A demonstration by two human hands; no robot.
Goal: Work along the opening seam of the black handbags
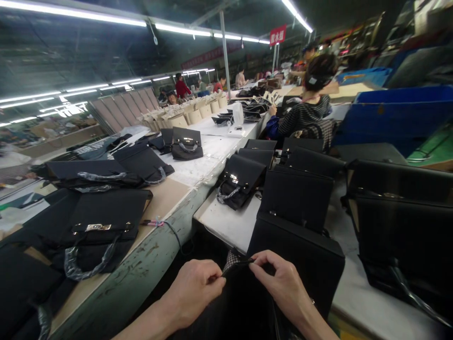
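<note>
Low in the middle of the view, both my hands pinch the top edge of a black handbag (244,302) that sits close to my body. My left hand (194,292) is closed on the bag's dark edge at the left. My right hand (283,283) is closed on the same edge at the right, thumb and fingers curled. A bit of checked lining (231,259) shows between them. Just behind stands another black bag (300,255) on the white table (230,222).
Several black handbags stand in rows on the white table at right (399,236) and lie on the long workbench at left (102,226). A seated person in a striped top (304,115) works further along. Blue bins (396,113) stand at the right. More people work far back.
</note>
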